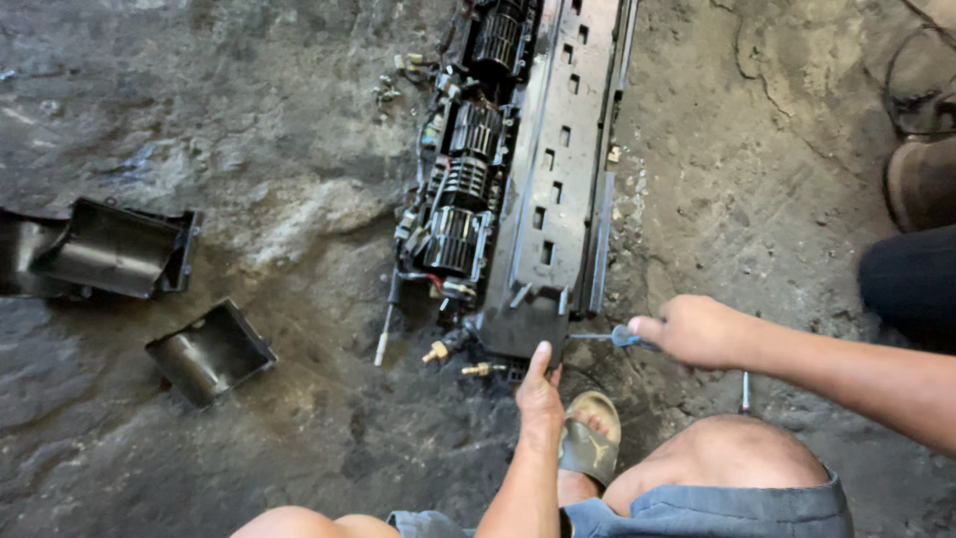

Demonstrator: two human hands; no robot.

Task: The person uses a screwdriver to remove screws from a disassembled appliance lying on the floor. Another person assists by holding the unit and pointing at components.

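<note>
The long black blower unit [538, 189] lies on the dirt floor [249, 438] before my knees. My left hand [539, 394] stretches forward, fingers straight, touching its near end. My right hand [697, 331], fisted, grips a blue-handled screwdriver [612, 337] pointed at that end.

Blower assembly [518, 189] on the ground; two housings [119, 249] left; sandal [590, 433] just below.

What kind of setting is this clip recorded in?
Probably an informal repair workshop, working on the ground. A long black blower assembly lies dismantled on a rough, stained concrete floor, removed black housings beside it, and the right hand holds a screwdriver.
</note>
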